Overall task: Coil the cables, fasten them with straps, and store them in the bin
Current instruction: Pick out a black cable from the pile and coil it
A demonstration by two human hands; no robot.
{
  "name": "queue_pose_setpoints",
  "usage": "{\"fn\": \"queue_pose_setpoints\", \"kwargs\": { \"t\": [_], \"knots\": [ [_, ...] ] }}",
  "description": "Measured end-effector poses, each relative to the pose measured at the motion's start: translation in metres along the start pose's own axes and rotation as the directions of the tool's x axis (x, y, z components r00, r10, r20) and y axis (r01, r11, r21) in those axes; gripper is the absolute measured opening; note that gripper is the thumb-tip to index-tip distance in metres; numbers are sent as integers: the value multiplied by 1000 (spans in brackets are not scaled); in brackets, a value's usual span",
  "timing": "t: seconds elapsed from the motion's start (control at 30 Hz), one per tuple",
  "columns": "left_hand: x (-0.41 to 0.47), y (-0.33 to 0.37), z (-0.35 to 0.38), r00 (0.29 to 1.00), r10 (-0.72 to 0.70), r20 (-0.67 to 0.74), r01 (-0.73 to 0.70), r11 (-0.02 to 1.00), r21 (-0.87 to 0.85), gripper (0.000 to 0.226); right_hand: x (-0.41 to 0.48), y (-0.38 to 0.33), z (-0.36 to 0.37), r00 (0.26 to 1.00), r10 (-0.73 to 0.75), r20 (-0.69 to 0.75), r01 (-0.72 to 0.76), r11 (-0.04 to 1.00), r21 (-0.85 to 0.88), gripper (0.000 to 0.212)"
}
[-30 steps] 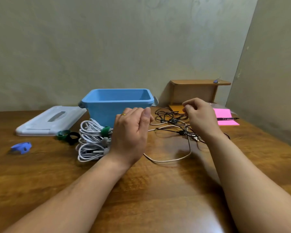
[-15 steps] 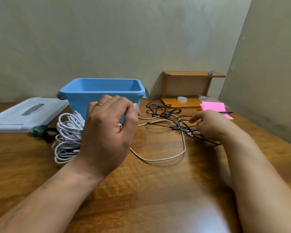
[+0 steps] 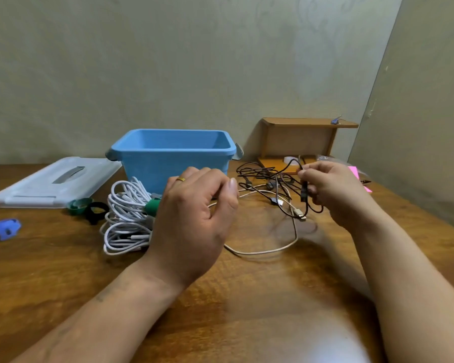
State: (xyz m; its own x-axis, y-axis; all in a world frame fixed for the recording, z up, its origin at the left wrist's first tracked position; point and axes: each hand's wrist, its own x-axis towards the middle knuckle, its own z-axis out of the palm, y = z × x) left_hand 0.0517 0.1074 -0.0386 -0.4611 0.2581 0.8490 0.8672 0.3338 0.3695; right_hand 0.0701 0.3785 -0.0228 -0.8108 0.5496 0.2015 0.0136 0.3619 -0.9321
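Pinching black cable (image 3: 303,193) in right hand (image 3: 333,192), white coils (image 3: 127,218) beside bin (image 3: 173,153)

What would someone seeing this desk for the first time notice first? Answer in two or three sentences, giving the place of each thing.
The two bare hands stand out at centre: the right hand pinches a black cable lifted from the dark tangle, while the left hand hovers curled over the wooden table. Behind them sits an open blue bin, with a bundle of white cables bound by a green strap in front of its left corner.
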Motion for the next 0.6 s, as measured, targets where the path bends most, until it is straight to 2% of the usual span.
{"fn": "queue_pose_setpoints", "kwargs": {
  "t": [0.07, 0.13, 0.2, 0.33, 0.4, 0.5, 0.6],
  "knots": [
    [-1, 2, 3, 999, -13, 40, 16, 998, -53, 29, -2, -4, 4, 997, -2, 72, -10, 984, 178, 20],
    [-1, 6, 4, 994, -51, 92, 63, 989, -132, 23, -6, -7, 13, 983, -30, 179, -15, 970, 245, 17],
    [-2, 10, 6, 979, -102, 174, 134, 974, -182, 15, -12, -11, 22, 955, -45, 292, -28, 970, 240, 15],
    [-7, 12, 13, 911, -200, 361, 262, 956, -130, 30, -28, -21, 36, 889, -82, 451, -26, 973, 228, 24],
    [-9, 11, 16, 880, -243, 407, 310, 945, -106, 28, -34, -25, 39, 853, -106, 510, -17, 973, 230, 31],
    [-9, 7, 19, 879, -274, 391, 350, 927, -138, 11, -38, -28, 38, 842, -140, 521, 14, 971, 239, 31],
    [-6, 3, 21, 844, -366, 392, 467, 860, -204, 11, -36, -28, 33, 863, -161, 479, 28, 962, 273, 26]
  ]
}}
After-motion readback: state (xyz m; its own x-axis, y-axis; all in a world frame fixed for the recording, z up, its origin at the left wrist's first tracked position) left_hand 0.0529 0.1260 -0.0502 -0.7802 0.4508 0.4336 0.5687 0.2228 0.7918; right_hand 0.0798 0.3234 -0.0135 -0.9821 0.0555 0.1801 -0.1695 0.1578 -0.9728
